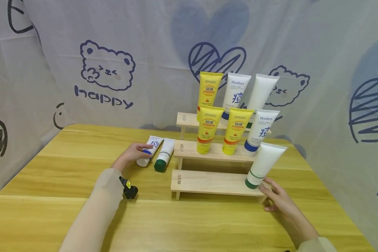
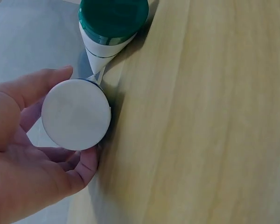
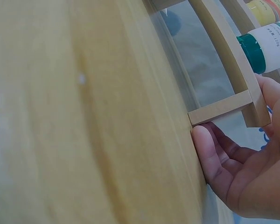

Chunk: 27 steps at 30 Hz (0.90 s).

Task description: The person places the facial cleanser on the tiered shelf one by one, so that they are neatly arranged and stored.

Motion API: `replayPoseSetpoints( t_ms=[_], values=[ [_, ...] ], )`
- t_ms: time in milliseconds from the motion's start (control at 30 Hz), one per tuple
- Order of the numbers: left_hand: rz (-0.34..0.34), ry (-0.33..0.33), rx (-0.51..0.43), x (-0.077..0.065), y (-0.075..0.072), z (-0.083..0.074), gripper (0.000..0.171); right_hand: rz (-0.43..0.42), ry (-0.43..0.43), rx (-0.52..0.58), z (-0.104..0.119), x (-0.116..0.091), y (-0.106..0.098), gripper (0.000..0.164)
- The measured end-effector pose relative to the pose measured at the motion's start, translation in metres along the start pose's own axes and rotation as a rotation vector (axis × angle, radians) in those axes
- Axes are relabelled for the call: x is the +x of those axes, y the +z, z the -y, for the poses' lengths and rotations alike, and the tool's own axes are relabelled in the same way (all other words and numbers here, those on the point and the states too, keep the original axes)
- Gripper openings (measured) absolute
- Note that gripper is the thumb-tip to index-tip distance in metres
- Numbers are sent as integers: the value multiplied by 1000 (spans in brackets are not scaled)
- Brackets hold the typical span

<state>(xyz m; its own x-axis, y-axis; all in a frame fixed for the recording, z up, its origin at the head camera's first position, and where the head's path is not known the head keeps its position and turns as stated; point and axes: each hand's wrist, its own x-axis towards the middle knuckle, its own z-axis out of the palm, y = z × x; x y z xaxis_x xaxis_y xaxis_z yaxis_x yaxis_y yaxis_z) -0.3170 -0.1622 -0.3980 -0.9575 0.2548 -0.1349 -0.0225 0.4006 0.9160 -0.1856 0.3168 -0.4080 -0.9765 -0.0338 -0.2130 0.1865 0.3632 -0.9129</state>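
Note:
My left hand [image 1: 133,154] grips a white tube with a blue band and blue lettering [image 1: 144,162] lying on the table at the left. In the left wrist view its round white cap [image 2: 77,114] sits between thumb and fingers. Beside it lies a white tube with a green cap [image 1: 167,148]. My right hand [image 1: 279,200] holds the right end of a three-step wooden display rack [image 1: 208,182], thumb by the step's top and curled fingers at the leg [image 3: 219,107]. Just above that thumb, a white green-capped tube [image 1: 266,161] stands on the lowest step.
The middle step carries two yellow tubes [image 1: 208,129] and a white blue-banded tube [image 1: 263,127]. On the top step stand a yellow tube [image 1: 209,87], a blue-lettered white tube [image 1: 236,91] and a plain white one [image 1: 263,91]. A patterned curtain [image 1: 157,45] hangs behind the wooden table [image 1: 220,224].

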Motion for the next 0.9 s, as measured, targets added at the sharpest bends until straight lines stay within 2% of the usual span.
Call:
replayPoseSetpoints(
  t_ms=[333,567,900],
  values=[
    [-9,-82,24,-1,3,-7,45,-8,-1,0,1,-1,1,62],
    [-4,-130,2,-1,1,-13,45,-13,5,-5,1,-1,1,61],
    [15,-103,25,-5,3,-17,46,-5,4,-3,-1,0,0,62]
  ],
)
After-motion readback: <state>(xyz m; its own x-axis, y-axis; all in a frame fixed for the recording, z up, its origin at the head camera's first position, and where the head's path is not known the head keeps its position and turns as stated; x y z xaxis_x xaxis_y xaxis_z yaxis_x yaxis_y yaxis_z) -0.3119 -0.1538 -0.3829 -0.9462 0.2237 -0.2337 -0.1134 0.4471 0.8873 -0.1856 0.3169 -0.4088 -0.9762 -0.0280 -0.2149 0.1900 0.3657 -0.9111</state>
